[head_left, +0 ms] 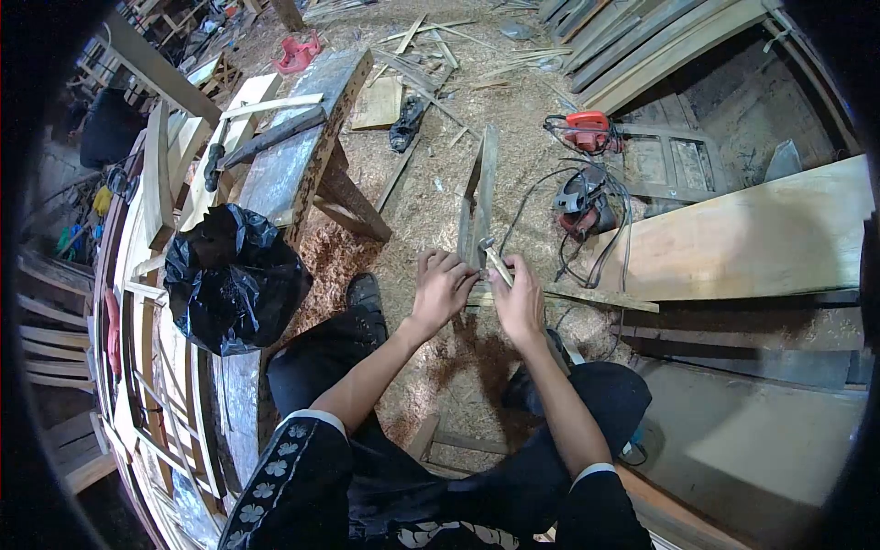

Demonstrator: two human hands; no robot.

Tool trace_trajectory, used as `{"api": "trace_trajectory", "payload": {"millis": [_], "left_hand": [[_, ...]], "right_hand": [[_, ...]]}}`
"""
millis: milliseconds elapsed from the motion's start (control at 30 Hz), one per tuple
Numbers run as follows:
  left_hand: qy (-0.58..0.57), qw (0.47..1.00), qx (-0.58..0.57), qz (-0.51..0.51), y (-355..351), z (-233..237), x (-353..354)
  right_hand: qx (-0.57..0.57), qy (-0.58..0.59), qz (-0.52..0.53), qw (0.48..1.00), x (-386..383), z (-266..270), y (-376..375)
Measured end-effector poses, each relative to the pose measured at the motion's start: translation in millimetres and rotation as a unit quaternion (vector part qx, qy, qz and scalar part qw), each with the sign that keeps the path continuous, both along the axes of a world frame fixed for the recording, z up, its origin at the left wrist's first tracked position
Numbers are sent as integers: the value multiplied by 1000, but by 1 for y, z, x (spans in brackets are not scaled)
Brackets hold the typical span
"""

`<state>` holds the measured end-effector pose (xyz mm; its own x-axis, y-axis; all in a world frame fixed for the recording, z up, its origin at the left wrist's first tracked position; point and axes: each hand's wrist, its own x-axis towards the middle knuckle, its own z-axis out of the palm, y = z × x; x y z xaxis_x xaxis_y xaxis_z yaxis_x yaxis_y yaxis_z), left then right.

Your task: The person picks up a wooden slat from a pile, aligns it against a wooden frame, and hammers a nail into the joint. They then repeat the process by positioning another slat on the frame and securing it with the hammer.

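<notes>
My right hand (520, 298) is wrapped round a small hammer (498, 263) with a pale handle, its dark head pointing up and away. Close to its left, my left hand (444, 286) has its fingers bent and pressed together at the near end of a narrow wooden frame (484, 206). Whatever those fingers pinch is too small to make out. Under both hands a thin wooden strip (596, 295) runs crosswise to the right.
A black plastic bag (234, 280) lies on stacked wood at left, near a bench (302, 160). Corded power tools, one red (588, 131) and one dark (587, 203), sit at right beside a wide board (752, 234). Shavings cover the floor.
</notes>
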<state>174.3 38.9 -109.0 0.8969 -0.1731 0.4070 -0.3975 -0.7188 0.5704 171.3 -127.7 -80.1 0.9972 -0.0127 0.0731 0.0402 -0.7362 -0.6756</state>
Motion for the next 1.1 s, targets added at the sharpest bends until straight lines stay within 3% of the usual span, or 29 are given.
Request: {"api": "trace_trajectory", "payload": {"millis": [433,767,867,1000,1100], "left_hand": [[9,1000,-9,-1,0,1,2],[-22,1000,19,-2,-5,-1,0],[-18,1000,24,-1,-5,-1,0],[-9,999,33,-5,-5,-1,0],[-16,999,32,-8,-4,1,-2]], "right_hand": [[124,-21,28,992,-31,35,-10],[118,-16,24,993,-41,46,-9],[137,-62,21,988,-46,40,-11],[54,-59,59,995,-46,30,-12],[85,-152,54,983,-49,40,-8]]}}
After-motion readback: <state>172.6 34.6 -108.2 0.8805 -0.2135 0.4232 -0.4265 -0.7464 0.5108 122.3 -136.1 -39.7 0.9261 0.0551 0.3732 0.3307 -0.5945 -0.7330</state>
